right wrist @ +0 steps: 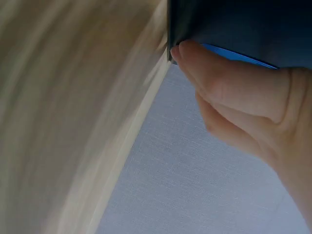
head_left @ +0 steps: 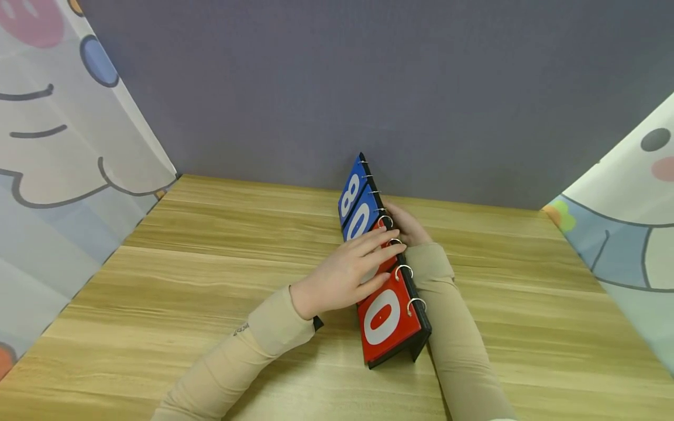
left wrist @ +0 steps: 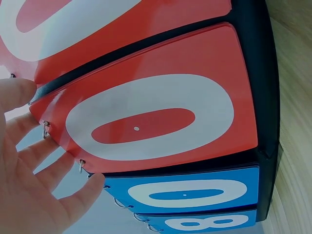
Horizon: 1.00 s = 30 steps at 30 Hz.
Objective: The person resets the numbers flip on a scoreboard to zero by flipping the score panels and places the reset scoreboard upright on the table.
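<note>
A tabletop flip scoreboard (head_left: pixel 380 316) stands like a tent on the table, its top edge running away from me. Its red cards read 0 and 0, and the blue cards (head_left: pixel 354 196) farther back read 0 and 8. Across the red cards reaches my left hand (head_left: pixel 350 272), fingers spread and fairly straight, tips at the ringed top edge. In the left wrist view the left fingers lie beside the metal rings (left wrist: pixel 82 165). Behind the scoreboard, my right hand (head_left: pixel 408 225) grips the black back panel (right wrist: pixel 243 24) by its edge, thumb and fingertips together there.
The wooden table (head_left: pixel 210 251) extends to both sides of the scoreboard. A grey partition (head_left: pixel 316 88) rises along the table's far edge. Printed cartoon curtains hang at the left (head_left: pixel 68 146) and right (head_left: pixel 632 234).
</note>
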Each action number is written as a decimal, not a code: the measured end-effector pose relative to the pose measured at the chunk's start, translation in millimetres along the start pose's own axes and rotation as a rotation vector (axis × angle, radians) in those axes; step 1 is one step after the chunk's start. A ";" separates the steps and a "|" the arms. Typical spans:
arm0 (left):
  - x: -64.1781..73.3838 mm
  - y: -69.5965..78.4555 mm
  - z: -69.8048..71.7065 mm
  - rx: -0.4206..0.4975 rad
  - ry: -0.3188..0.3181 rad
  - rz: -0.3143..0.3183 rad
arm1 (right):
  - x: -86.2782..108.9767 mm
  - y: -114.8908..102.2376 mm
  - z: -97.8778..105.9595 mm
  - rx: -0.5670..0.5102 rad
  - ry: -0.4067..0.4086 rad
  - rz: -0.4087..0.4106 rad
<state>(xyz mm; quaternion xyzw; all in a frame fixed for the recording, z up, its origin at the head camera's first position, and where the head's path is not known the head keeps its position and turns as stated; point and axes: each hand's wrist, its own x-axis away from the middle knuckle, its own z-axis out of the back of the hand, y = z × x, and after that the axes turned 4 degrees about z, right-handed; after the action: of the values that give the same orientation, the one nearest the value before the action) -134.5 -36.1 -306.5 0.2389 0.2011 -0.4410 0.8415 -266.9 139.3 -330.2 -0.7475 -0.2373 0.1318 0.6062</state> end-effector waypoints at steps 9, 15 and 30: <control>1.0 0.3 -0.3 -0.008 -0.005 0.002 | 1.0 6.6 0.9 0.076 0.107 0.055; 0.3 0.3 0.0 -0.005 -0.004 0.005 | -1.3 4.9 1.3 0.170 0.204 0.020; -1.0 0.5 -0.3 -0.001 0.006 -0.007 | -12.3 -0.3 13.1 0.101 0.216 -0.243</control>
<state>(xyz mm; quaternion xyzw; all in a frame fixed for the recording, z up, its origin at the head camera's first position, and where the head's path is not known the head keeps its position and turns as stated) -134.6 -35.0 -306.1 0.2393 0.2046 -0.4433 0.8393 -283.7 144.0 -334.0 -0.6918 -0.2524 -0.0115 0.6764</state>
